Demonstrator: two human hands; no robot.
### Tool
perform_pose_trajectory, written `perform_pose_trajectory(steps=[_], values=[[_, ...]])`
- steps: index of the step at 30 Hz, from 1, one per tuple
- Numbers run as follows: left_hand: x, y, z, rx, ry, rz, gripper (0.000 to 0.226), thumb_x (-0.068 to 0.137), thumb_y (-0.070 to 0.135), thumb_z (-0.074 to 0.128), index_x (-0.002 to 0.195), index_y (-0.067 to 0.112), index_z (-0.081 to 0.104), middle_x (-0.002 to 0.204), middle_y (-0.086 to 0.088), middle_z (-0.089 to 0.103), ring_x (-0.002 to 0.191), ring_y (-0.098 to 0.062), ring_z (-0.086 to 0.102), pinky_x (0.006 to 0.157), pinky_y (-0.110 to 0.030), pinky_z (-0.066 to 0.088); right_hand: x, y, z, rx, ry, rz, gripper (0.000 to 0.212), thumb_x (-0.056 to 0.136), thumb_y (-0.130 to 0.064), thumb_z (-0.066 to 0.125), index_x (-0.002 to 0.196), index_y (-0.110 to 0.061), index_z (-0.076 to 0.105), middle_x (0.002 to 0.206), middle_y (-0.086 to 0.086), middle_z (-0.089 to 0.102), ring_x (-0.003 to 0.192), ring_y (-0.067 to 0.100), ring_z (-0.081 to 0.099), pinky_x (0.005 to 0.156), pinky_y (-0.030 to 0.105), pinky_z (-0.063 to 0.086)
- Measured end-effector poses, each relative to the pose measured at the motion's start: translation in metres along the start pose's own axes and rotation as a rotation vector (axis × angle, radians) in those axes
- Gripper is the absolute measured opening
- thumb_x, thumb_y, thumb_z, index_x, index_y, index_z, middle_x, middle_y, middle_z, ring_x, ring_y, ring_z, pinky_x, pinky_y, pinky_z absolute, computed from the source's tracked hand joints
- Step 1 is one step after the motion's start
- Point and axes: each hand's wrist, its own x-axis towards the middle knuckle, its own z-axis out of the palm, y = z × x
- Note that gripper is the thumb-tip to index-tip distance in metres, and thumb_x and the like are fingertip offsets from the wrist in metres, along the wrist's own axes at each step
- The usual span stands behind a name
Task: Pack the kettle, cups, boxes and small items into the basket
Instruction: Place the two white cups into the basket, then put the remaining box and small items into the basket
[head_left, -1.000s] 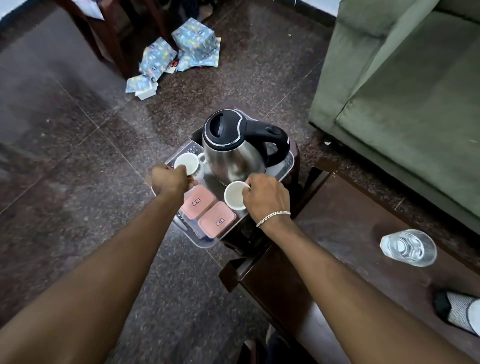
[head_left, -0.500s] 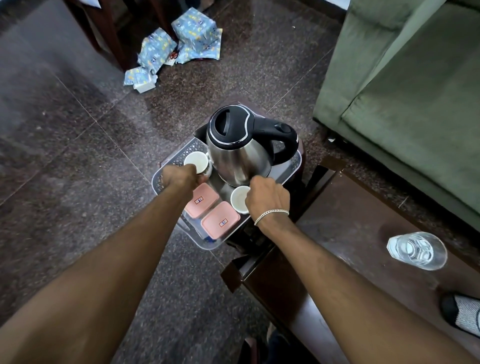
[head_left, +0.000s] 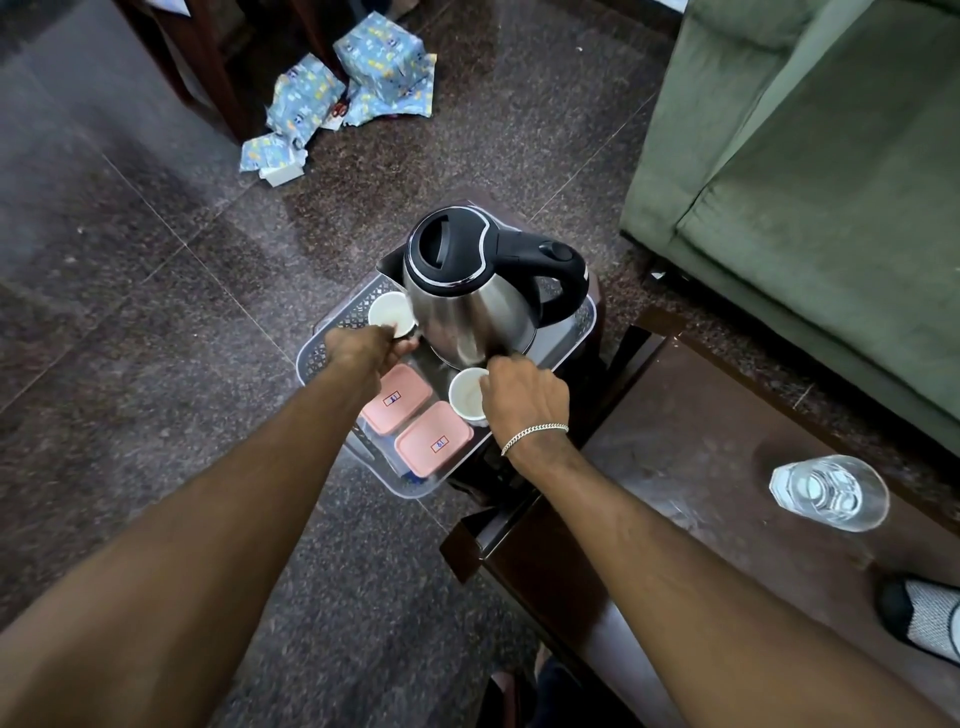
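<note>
A grey plastic basket (head_left: 332, 338) rests on a small dark stool. Inside it stands a steel kettle (head_left: 467, 306) with a black lid and handle. Two pink-lidded boxes (head_left: 415, 423) lie at the basket's near end. My left hand (head_left: 361, 351) grips a white cup (head_left: 389, 313) at the kettle's left side. My right hand (head_left: 524, 400) grips a second white cup (head_left: 466, 393) just in front of the kettle. Both cups are upright and low inside the basket. Whatever lies under the boxes is mostly hidden.
A dark wooden table (head_left: 701, 467) stands to the right, with a clear glass (head_left: 828, 492) lying on it. A green sofa (head_left: 831, 182) fills the far right. Torn blue wrapping paper (head_left: 337, 88) lies on the floor beyond, beside dark furniture legs (head_left: 208, 62).
Both hands have sunk a little lower into the basket with their cups. The left cup now sits tighter against the kettle.
</note>
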Motion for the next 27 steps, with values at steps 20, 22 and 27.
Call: perform_pose_trajectory(steps=[20, 22, 27], values=[[-0.113, -0.054, -0.009, 0.660, -0.006, 0.999, 0.041, 0.100, 0.056, 0.056, 0.079, 0.022, 0.047, 0.058, 0.007, 0.055, 0.058, -0.001, 0.054, 0.053, -0.018, 0.034, -0.076, 0.077, -0.056, 0.300, 0.267, -0.003, 0.025, 0.094, -0.035, 0.060, 0.108, -0.016, 0.069, 0.105, -0.001, 0.061, 0.085, 0.022, 0.066, 0.060, 0.040, 0.057], [-0.139, -0.067, 0.004, 0.663, -0.122, 1.105, 0.034, 0.100, 0.052, 0.059, 0.084, 0.023, 0.047, 0.057, 0.005, 0.055, 0.056, -0.006, 0.055, 0.053, -0.019, 0.037, -0.100, 0.108, -0.062, 0.310, 0.304, 0.029, 0.024, 0.095, -0.033, 0.060, 0.110, -0.018, 0.070, 0.104, -0.004, 0.062, 0.084, 0.018, 0.066, 0.060, 0.037, 0.057], [-0.194, -0.107, 0.049, 0.814, -0.453, 1.283, 0.032, 0.097, 0.052, 0.061, 0.091, 0.024, 0.047, 0.063, 0.008, 0.047, 0.056, -0.013, 0.048, 0.052, -0.033, 0.037, -0.174, 0.181, -0.066, 0.267, 0.355, 0.140, 0.018, 0.092, -0.028, 0.066, 0.107, -0.020, 0.072, 0.099, -0.005, 0.064, 0.080, 0.015, 0.065, 0.064, 0.028, 0.053]])
